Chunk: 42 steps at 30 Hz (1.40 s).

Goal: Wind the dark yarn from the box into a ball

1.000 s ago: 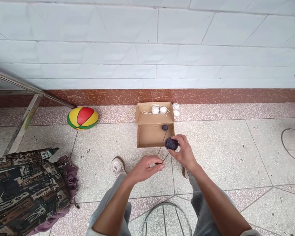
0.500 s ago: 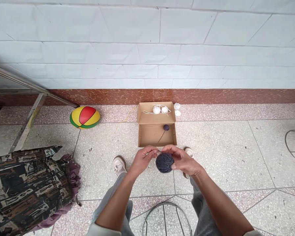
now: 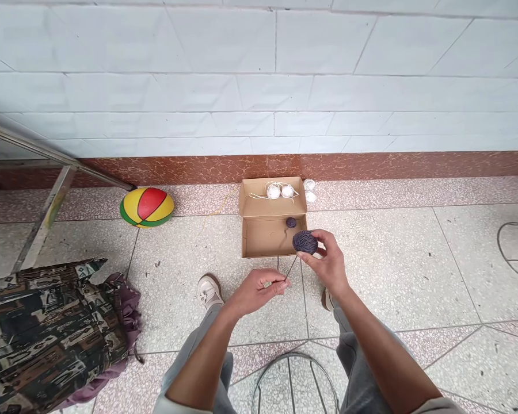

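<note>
- Right hand point(image 3: 331, 261): thumb and fingers closed around the big dark ball point(image 3: 305, 242) of yarn, held up at the box's near right corner, hiding that corner.
- Left hand point(image 3: 261, 290): thumb and fingertips pinch the dark strand point(image 3: 290, 268), which runs taut up to the big ball.
- Progress, my read: winding is well along; the big ball is round and far fuller than the small dark ball point(image 3: 290, 222) in the box.
- Left over: the small ball, plus a slack dark length beside it. Can't tell if that length joins the pinched strand; the path between is unclear.
- Box point(image 3: 259, 236): cardboard, on the floor, lid folded open toward the wall.
- Lid holds two white balls point(image 3: 273, 191) with loose ends; possible snag, but apart from the dark yarn.
- Two more white bundles point(image 3: 309, 191) sit just right of the lid.
- Thin yellow strand point(image 3: 218, 213) on the floor, left of the box.
- Farther left: multicoloured ball point(image 3: 147, 207), metal frame point(image 3: 47, 215), patterned cloth point(image 3: 47, 333). All well apart from the hands; none blocks.
- Shoes point(image 3: 209, 290) flank the work area.
</note>
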Each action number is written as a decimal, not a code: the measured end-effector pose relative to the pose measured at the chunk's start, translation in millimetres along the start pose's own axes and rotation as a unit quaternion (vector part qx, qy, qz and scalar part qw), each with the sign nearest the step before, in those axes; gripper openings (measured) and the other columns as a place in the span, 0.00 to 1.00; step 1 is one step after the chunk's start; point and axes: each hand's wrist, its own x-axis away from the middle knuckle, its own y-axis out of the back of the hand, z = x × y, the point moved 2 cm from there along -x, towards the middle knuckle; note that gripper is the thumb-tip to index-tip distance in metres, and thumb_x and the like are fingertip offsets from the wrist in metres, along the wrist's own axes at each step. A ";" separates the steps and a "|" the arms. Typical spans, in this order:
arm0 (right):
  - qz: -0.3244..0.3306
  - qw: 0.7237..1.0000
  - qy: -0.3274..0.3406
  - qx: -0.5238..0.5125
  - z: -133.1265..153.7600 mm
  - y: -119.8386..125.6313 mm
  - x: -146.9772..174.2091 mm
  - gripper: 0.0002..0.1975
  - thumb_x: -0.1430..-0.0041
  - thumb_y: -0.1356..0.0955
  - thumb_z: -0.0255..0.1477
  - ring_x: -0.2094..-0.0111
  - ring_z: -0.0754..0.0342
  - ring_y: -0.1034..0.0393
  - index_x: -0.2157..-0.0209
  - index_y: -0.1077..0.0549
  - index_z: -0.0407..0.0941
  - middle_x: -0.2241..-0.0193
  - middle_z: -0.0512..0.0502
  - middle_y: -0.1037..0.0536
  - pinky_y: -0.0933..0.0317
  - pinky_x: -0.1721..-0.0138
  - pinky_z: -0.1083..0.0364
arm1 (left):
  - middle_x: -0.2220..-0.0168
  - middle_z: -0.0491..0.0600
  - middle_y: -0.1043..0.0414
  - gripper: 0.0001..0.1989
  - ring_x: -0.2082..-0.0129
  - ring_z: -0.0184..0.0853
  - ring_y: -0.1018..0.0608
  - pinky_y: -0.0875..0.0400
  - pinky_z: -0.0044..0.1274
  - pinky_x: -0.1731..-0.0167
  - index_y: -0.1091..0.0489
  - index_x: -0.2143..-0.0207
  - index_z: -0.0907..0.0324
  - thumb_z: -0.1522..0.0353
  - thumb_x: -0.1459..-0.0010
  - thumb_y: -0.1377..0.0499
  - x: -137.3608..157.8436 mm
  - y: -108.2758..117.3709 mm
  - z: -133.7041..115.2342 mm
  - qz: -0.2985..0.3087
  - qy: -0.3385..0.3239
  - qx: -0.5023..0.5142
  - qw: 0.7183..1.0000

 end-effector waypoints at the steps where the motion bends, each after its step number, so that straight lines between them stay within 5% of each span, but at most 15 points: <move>1: 0.004 0.999 0.018 0.040 -1.3 0.3 -0.1 0.22 0.50 0.25 0.36 0.51 0.45 0.32 0.55 0.32 0.50 0.52 0.42 0.29 0.31 0.55 0.47 | 0.74 0.50 0.27 0.22 0.71 0.32 0.26 0.33 0.22 0.69 0.24 0.71 0.62 0.53 0.37 0.45 0.5 0.6 -0.9 -0.002 -0.007 -0.005 1.000; 7: 0.159 0.979 0.008 0.127 -6.6 -9.4 6.1 0.19 0.54 0.28 0.24 0.54 0.45 0.30 0.58 0.29 0.49 0.57 0.45 0.26 0.34 0.50 0.44 | 0.74 0.48 0.29 0.19 0.71 0.32 0.28 0.34 0.22 0.68 0.28 0.75 0.62 0.56 0.39 0.43 2.7 6.1 3.4 -0.048 -0.013 0.012 0.999; 11: 0.299 0.948 -0.107 0.015 0.6 -13.8 15.8 0.21 0.58 0.29 0.22 0.58 0.50 0.30 0.59 0.29 0.48 0.60 0.49 0.25 0.34 0.57 0.51 | 0.75 0.46 0.31 0.17 0.73 0.30 0.30 0.35 0.22 0.69 0.29 0.73 0.61 0.58 0.39 0.44 1.3 13.4 7.2 -0.145 0.003 0.029 0.989; 15: 0.376 0.895 -0.180 -0.157 13.7 -12.0 22.5 0.23 0.59 0.24 0.25 0.59 0.53 0.31 0.58 0.28 0.48 0.60 0.49 0.27 0.35 0.61 0.54 | 0.76 0.46 0.31 0.17 0.73 0.30 0.31 0.35 0.22 0.69 0.29 0.72 0.60 0.55 0.41 0.44 -3.4 14.3 10.6 -0.168 0.028 0.025 0.985; 19: 0.344 0.867 -0.206 -0.296 20.4 -11.3 22.3 0.30 0.65 0.19 0.36 0.60 0.52 0.30 0.58 0.28 0.48 0.60 0.48 0.26 0.35 0.59 0.53 | 0.74 0.47 0.29 0.21 0.72 0.32 0.30 0.34 0.23 0.68 0.28 0.72 0.61 0.51 0.42 0.43 -7.4 8.4 15.3 -0.136 0.040 0.057 0.988; 23: 0.241 0.895 -0.202 -0.318 19.6 -11.8 15.9 0.34 0.66 0.19 0.43 0.61 0.50 0.28 0.55 0.29 0.50 0.58 0.46 0.24 0.33 0.57 0.50 | 0.72 0.49 0.28 0.23 0.71 0.32 0.29 0.33 0.23 0.69 0.27 0.71 0.62 0.50 0.40 0.44 -6.8 0.7 15.6 -0.082 0.019 0.059 0.995; 32: 0.047 0.998 -0.022 -0.033 1.6 -4.6 3.8 0.25 0.53 0.24 0.37 0.50 0.46 0.32 0.53 0.31 0.51 0.52 0.44 0.31 0.31 0.52 0.47 | 0.72 0.49 0.28 0.20 0.71 0.31 0.27 0.33 0.22 0.68 0.26 0.70 0.62 0.56 0.37 0.45 0.2 -6.1 -1.3 0.001 0.023 0.015 1.000; 37: 0.088 0.991 0.053 0.090 -3.1 -2.0 1.8 0.21 0.50 0.27 0.27 0.46 0.44 0.34 0.54 0.31 0.50 0.48 0.41 0.30 0.34 0.47 0.43 | 0.73 0.48 0.28 0.17 0.71 0.31 0.28 0.35 0.22 0.69 0.27 0.72 0.62 0.58 0.39 0.43 3.7 1.8 -3.2 -0.008 0.012 0.005 1.000; 42: 0.254 0.964 0.003 0.077 -6.7 -7.3 7.5 0.21 0.53 0.28 0.23 0.51 0.47 0.30 0.55 0.29 0.49 0.53 0.45 0.26 0.35 0.48 0.45 | 0.75 0.46 0.32 0.16 0.73 0.30 0.31 0.36 0.21 0.71 0.28 0.73 0.62 0.58 0.40 0.42 7.8 12.6 -1.5 -0.081 0.007 0.050 0.995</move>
